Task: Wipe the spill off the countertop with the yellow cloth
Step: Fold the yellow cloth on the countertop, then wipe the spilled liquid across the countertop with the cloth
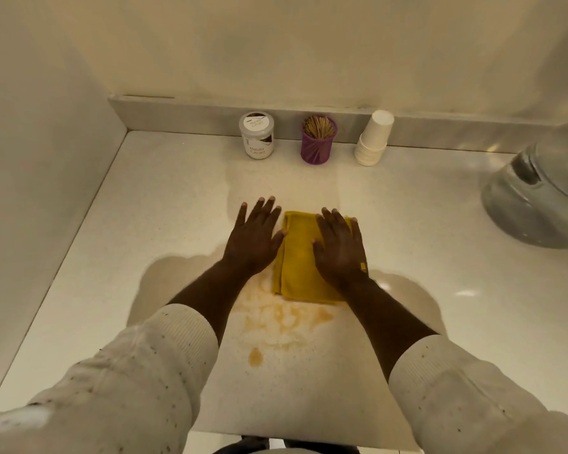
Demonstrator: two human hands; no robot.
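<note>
1. Two hands lie flat on the countertop [423,224]. The right hand [340,249] is spread palm-down on the yellow cloth [297,257], pressing it and not gripping it. The left hand [253,239] is open too, fingers splayed, with most of it on the bare counter just left of the cloth and its thumb at the cloth's left edge.

2. The cloth is folded into a rectangle in the middle of the counter. Its near edge touches the far end of the spill [276,317] — an orange-brown, patchy smear that spreads toward the near edge, with one separate blot [255,357] nearer still.

3. I would say the wiping has barely started: nearly all of the stain is uncovered. The next move looks like a pull of the cloth toward the near edge with the palm kept flat, and then further passes for the blot.

4. There is plenty of open counter on both sides of the cloth, and more behind it.

5. A side wall [46,191] closes the left. Along the far wall stand a jar [257,136], a purple cup of toothpicks [318,140] and a stack of paper cups [374,139], all well apart from the hands.

6. A grey rounded object [535,198] sits far right — I cannot tell what it is.

7. The near edge is the one to watch, since a long pull could push liquid over it.
</note>
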